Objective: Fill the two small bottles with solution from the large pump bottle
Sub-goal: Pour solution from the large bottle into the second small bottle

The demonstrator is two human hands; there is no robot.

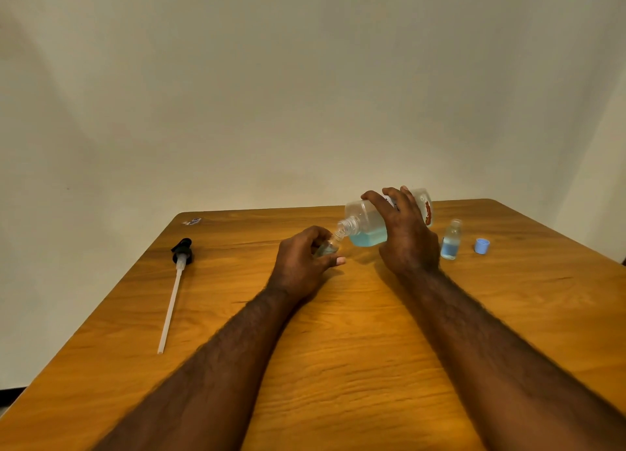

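Note:
My right hand (404,237) grips the large clear bottle (367,225), tipped on its side with its open threaded neck pointing left and down. Blue solution pools in its lower part. Its neck meets the mouth of a small clear bottle (328,247), tilted and held in my left hand (301,262), mostly hidden by the fingers. A second small bottle (451,240) stands upright and uncapped to the right of my right hand, about half full of blue liquid.
The black pump head with its long white tube (176,281) lies on the wooden table (338,349) at the left. A small blue cap (481,246) sits at the right. A small wrapper scrap (193,221) lies near the far left corner.

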